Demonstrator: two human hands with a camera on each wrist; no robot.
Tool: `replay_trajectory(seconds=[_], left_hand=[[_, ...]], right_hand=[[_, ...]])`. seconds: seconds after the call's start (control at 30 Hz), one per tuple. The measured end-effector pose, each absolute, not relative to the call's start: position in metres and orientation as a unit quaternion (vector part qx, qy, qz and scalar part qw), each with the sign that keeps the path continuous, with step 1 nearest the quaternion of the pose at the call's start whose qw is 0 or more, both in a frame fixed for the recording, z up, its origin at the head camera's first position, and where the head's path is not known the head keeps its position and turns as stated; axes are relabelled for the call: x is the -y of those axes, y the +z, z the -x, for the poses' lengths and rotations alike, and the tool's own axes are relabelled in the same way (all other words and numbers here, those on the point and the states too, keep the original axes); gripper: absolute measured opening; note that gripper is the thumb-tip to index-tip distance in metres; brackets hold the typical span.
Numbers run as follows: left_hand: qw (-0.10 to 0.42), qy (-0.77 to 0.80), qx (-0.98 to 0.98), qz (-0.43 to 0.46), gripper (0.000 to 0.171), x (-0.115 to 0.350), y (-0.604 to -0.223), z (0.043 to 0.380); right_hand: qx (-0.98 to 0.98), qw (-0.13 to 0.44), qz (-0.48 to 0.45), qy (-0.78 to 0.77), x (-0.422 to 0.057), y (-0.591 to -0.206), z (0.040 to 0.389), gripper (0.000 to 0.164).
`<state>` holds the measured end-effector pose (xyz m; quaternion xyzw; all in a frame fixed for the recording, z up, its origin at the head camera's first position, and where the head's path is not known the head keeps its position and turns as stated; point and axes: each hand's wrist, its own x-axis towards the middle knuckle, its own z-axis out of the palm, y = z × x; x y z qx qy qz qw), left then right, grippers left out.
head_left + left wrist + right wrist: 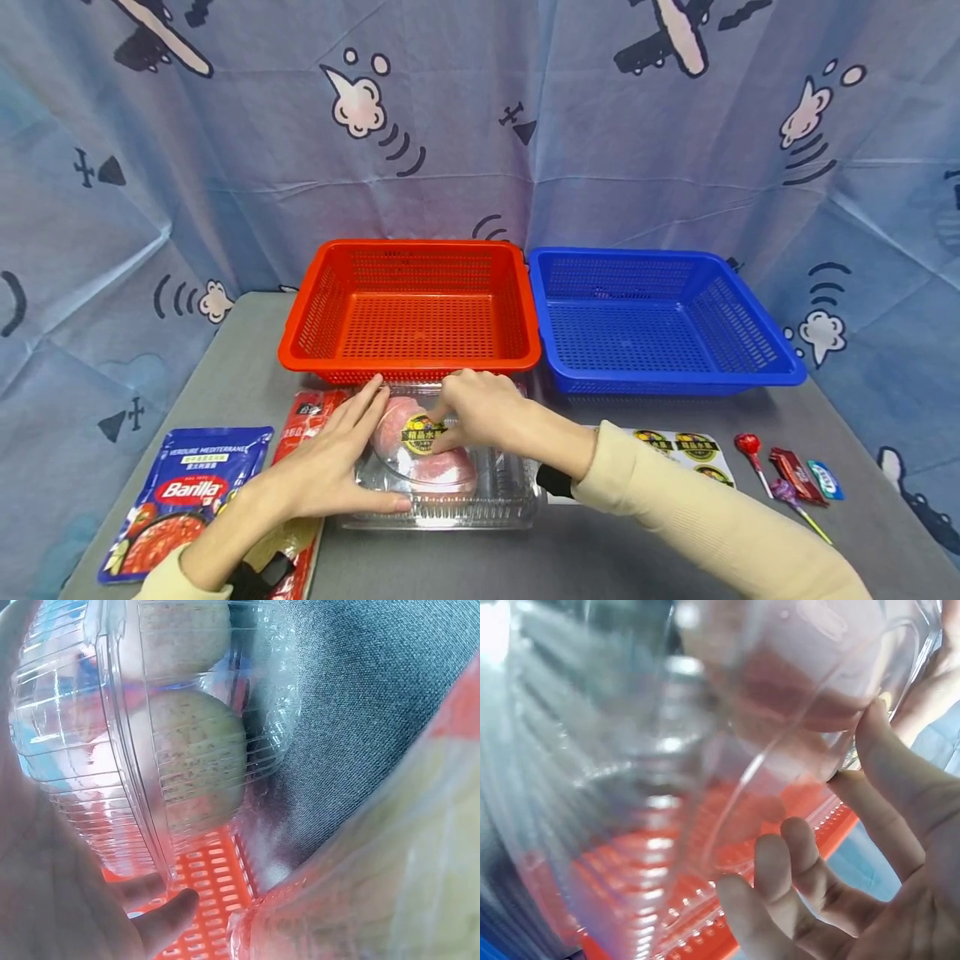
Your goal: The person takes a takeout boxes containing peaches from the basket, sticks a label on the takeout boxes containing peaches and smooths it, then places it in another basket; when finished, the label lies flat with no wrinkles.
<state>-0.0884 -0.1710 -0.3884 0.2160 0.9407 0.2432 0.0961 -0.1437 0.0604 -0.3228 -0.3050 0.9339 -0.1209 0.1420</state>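
A clear plastic clamshell box (480, 502) with pink, peach-like fruit (450, 473) inside stands on the grey table. On its lid lies a round black-and-yellow sticker (422, 435). My left hand (326, 471) rests along the box's left side, fingers stretched toward the far edge and thumb at the near side. My right hand (483, 412) touches the sticker's edge with thumb and index fingertip; its other fingers (772, 862) are loosely bent over the lid. The left wrist view shows the box's ribbed side and the pale fruit (191, 757) within.
Behind the box stand a red basket (408, 365) and a blue basket (675, 382). A blue Barilla pouch (191, 492) and a red packet (307, 408) lie left. Rightward are a sticker sheet (720, 454), a red lollipop (747, 444), a purple lollipop (783, 492) and small wrapped sweets (798, 475).
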Motion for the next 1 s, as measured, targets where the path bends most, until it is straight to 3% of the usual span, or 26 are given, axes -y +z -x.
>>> replay_trajectory(seconds=[0.13, 0.33, 0.63, 0.8, 1.0], left_hand=[[0.095, 0.243, -0.941, -0.216, 0.130, 0.171, -0.388, 0.089], [0.097, 0.245, -0.940, -0.216, 0.130, 0.171, -0.389, 0.089], [0.098, 0.249, -0.939, -0.218, 0.129, 0.171, -0.388, 0.089], [0.099, 0.253, -0.938, -0.216, 0.129, 0.171, -0.388, 0.089], [0.097, 0.252, -0.938, -0.215, 0.129, 0.171, -0.388, 0.089]], right_hand=[[-0.932, 0.140, 0.309, -0.131, -0.065, -0.323, 0.143, 0.009], [-0.918, 0.142, 0.338, -0.148, -0.069, -0.325, 0.139, 0.030], [-0.892, 0.123, 0.403, -0.161, -0.073, -0.328, 0.136, 0.037], [-0.883, 0.145, 0.401, -0.196, -0.076, -0.327, 0.139, 0.031], [-0.890, 0.117, 0.377, -0.226, -0.076, -0.327, 0.141, 0.019]])
